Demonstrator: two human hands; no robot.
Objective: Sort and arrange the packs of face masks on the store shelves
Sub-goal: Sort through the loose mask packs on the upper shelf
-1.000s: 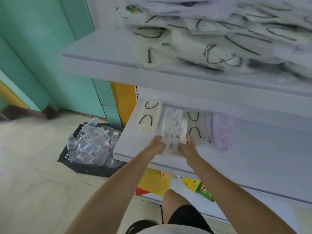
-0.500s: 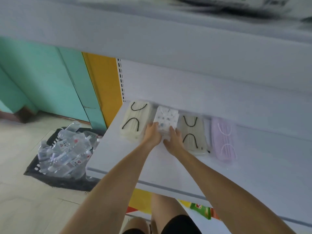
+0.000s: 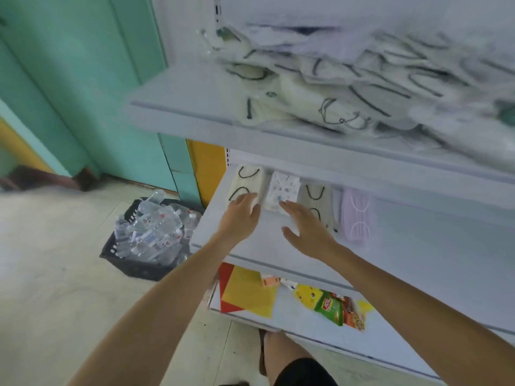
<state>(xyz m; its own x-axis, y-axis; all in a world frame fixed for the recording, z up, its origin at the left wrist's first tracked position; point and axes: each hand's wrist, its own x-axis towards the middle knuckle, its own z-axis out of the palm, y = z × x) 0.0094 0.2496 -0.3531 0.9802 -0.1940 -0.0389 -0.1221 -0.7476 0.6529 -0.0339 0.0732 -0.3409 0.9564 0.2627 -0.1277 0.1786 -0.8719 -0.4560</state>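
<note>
Both hands hovered low over the middle shelf (image 3: 418, 260), spread wide and holding nothing. The left hand (image 3: 242, 215) had its fingertips over the near end of the cream pack (image 3: 246, 179). The right hand (image 3: 306, 229) had its fingers fanned, the forefinger at the near corner of the patterned pack (image 3: 282, 192), which lay just beyond the gap between the two hands. To my eye that pack was set there to fill out a row — a grey pack (image 3: 315, 195) and a lilac pack (image 3: 356, 215) lay flat on the right hand's outer side. Whether either hand truly pressed on a pack I couldn't tell. Above the hands, the upper shelf (image 3: 189, 107) carried a heap of packs (image 3: 320, 87) — smeared by blur, uncountable, cut off at the right edge. That shelf's lip hid the row's far ends.
</note>
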